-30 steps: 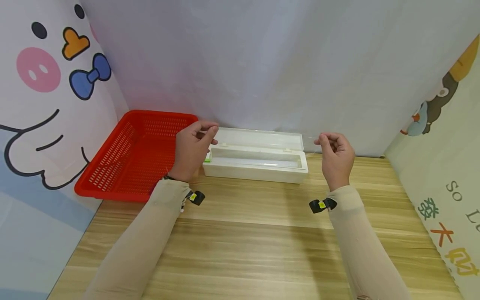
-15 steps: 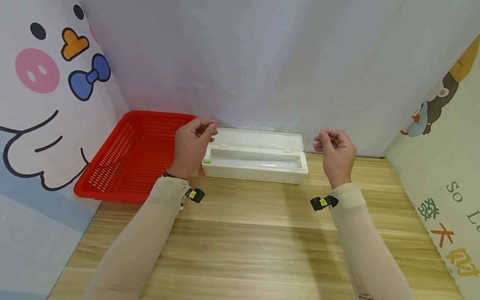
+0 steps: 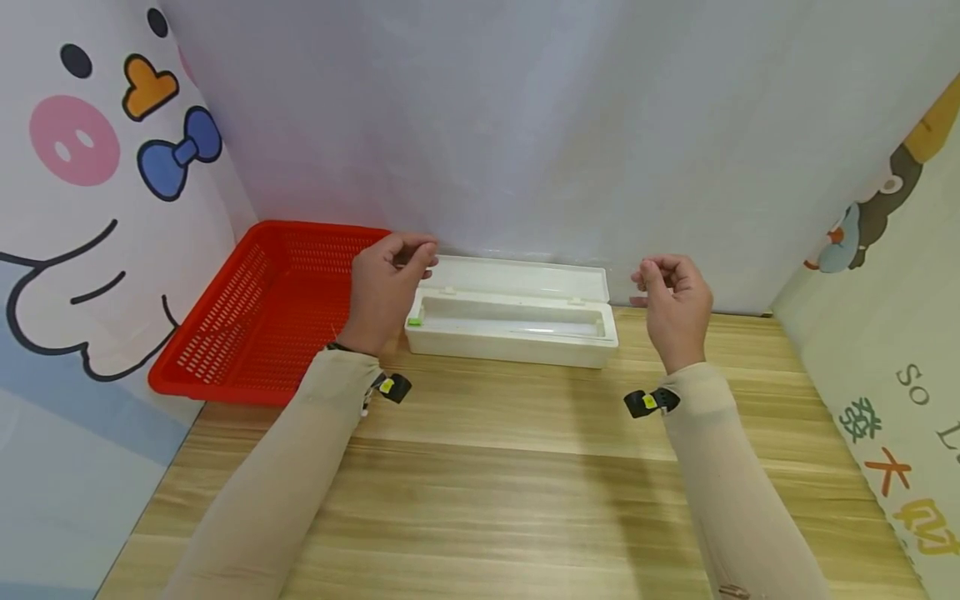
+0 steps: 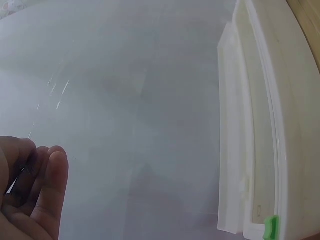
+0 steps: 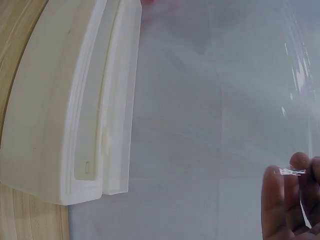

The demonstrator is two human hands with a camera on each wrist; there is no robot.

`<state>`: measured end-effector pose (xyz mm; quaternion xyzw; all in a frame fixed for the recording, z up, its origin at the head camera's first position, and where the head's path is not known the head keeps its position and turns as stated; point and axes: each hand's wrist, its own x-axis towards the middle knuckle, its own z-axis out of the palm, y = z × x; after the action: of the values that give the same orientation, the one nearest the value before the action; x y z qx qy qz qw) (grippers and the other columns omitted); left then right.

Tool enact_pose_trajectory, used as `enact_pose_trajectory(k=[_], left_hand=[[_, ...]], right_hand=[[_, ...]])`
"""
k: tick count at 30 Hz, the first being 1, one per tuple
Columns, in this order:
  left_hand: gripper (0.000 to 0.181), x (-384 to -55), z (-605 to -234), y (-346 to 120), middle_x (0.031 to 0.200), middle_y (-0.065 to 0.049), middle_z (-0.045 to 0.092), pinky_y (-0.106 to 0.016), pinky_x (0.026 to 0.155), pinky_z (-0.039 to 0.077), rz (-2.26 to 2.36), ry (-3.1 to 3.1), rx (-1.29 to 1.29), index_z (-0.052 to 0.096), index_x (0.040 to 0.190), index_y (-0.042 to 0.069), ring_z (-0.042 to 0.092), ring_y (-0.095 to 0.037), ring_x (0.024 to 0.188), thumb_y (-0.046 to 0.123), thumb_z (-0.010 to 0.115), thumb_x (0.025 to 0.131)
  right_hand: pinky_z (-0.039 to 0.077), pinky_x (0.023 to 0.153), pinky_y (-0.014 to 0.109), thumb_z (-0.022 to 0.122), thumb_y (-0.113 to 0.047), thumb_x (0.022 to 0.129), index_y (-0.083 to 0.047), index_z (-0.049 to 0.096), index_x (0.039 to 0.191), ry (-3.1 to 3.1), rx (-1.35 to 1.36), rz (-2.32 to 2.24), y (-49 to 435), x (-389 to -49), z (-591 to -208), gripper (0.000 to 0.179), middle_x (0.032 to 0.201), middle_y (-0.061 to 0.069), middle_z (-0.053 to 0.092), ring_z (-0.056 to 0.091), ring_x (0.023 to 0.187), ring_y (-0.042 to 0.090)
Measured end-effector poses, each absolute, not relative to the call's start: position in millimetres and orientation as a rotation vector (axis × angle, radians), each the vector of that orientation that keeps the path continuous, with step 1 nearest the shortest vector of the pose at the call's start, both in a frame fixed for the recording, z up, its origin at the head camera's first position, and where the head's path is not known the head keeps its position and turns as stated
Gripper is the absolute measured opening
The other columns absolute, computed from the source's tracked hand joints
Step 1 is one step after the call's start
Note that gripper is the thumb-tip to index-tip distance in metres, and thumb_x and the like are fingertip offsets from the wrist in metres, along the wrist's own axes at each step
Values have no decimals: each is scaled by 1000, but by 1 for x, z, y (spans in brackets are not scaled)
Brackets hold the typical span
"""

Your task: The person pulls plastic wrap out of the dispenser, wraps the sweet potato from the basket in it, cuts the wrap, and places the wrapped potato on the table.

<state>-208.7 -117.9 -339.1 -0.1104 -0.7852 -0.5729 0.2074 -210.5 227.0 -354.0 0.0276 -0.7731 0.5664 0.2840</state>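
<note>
While our left hand [image 3: 382, 287] and right hand [image 3: 678, 310] pinched the film [image 5: 300, 77], spread between them near the open box [image 3: 510, 343], we judged spreading the current step; the next move likely called for even tension.

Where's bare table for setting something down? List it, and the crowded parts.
The widest bare table lies before the white box, between left sleeve and right sleeve; another patch, between right sleeve and printed wall. Crowded: back left, where red basket, white box and left grip bunch; and across to the right grip, where clear film apparently stretches.
</note>
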Motion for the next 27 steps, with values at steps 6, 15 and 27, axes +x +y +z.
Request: enact_pose_trajectory(k=[6, 15, 27], left_hand=[[23, -209, -339, -119, 102, -10, 75, -25, 84, 58, -1593, -2183, -320, 75, 118, 5, 71, -22, 91, 21, 67, 102], [24, -211, -338, -118, 100, -11, 75, -25, 83, 57, -1597, -2177, -330, 75, 117, 4, 69, -18, 89, 21, 68, 102], [25, -213, -335, -117, 99, -11, 74, -22, 78, 53, -1582, -2159, -332, 76, 116, 4, 67, -18, 90, 24, 68, 102]], right_hand=[[49, 63, 17, 64, -23, 104, 5, 67, 111, -2110, 72, 1469, 231, -210, -350, 30, 84, -15, 66, 59, 71, 6], [55, 73, 17, 61, -22, 105, 5, 63, 112, -2118, 77, 1523, 231, -208, -351, 28, 87, -10, 64, 64, 84, 5], [55, 63, 16, 61, -23, 105, 5, 63, 115, -2175, 76, 1539, 234, -209, -350, 29, 86, -9, 65, 60, 73, 8]])
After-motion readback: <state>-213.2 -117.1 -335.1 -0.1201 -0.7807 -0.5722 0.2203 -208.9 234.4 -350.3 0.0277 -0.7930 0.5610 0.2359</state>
